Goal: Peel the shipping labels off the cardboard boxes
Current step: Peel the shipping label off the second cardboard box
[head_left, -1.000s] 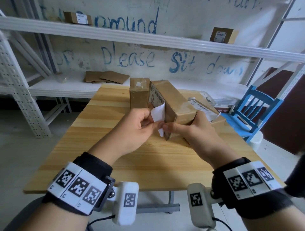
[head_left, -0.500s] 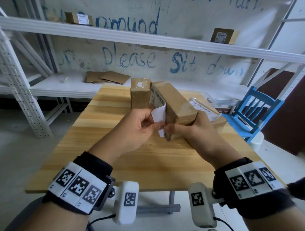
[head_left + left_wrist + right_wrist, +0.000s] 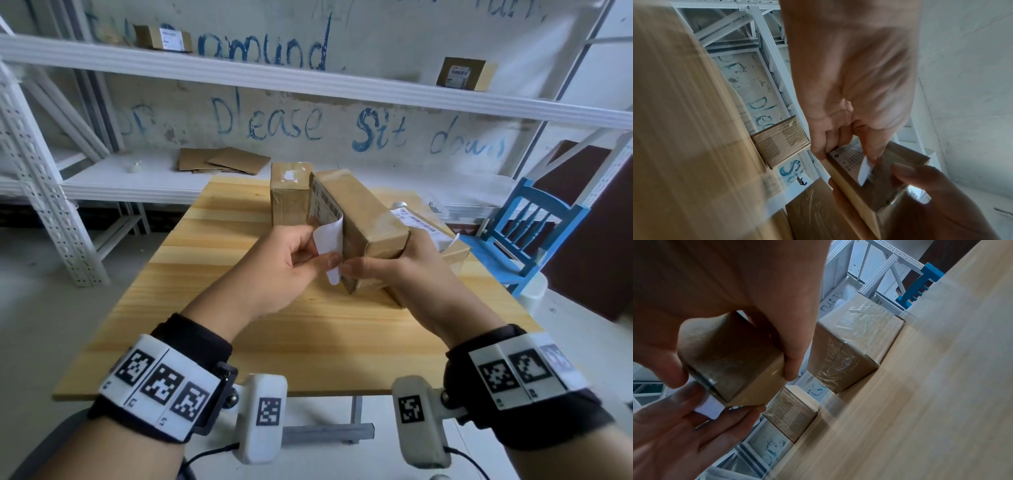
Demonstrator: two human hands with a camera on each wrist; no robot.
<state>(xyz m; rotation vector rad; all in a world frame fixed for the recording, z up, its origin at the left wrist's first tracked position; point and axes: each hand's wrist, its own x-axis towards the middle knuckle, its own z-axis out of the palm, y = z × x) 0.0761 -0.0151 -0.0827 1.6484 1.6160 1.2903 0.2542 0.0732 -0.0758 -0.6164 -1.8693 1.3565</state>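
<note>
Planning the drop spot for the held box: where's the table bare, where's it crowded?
Bare wood runs along the table's near edge below both hands and up its left side, left of the upright box. Crowded: far centre and right, where the upright box, the held box in the right hand, the left hand peeling its label, and the labelled box bunch together.

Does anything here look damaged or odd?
The box held up has its label half peeled, its free end curling away. The box behind it bears a torn white scrap on top.
</note>
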